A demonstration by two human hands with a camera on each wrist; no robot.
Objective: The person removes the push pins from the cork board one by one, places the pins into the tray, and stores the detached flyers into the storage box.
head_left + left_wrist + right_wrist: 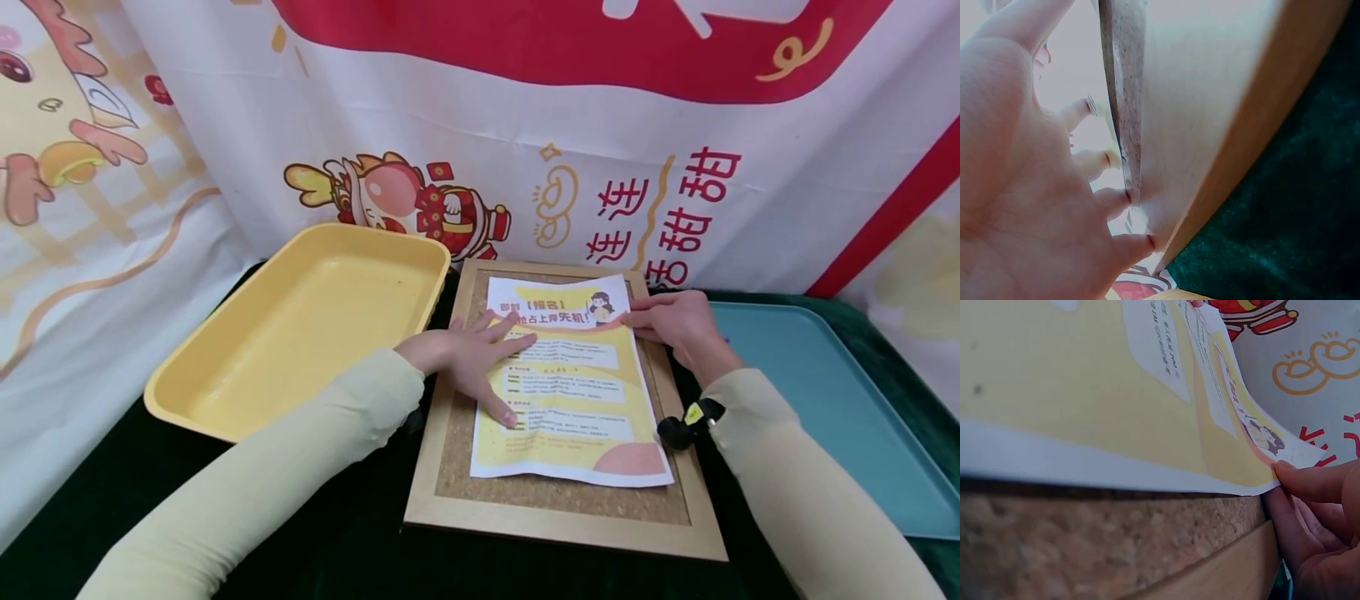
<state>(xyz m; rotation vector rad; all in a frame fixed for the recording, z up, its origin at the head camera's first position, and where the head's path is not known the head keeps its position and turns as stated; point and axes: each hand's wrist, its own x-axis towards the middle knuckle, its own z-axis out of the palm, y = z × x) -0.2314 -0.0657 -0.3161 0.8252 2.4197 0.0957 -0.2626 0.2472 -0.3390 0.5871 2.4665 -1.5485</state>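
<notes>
A printed yellow and white poster sheet point(566, 450) lies over a cork board point(465, 442) with a pale wooden frame point(525, 525). My left hand point(476, 362) rests on the sheet's left side, fingers spread. In the left wrist view the fingers point(1094, 162) are straight, reaching past the frame's edge. At the sheet's upper right edge my right hand point(678, 325) pinches the paper between thumb and fingers. The right wrist view shows that edge raised slightly off the cork point(1085, 544), with the right thumb point(1300, 481) on top.
A yellow plastic tray point(202, 408) stands to the left of the board. On the right is a blue-green tray point(817, 417), partly behind the right arm. Dark green cloth point(337, 533) covers the table. A printed white banner point(450, 108) hangs behind.
</notes>
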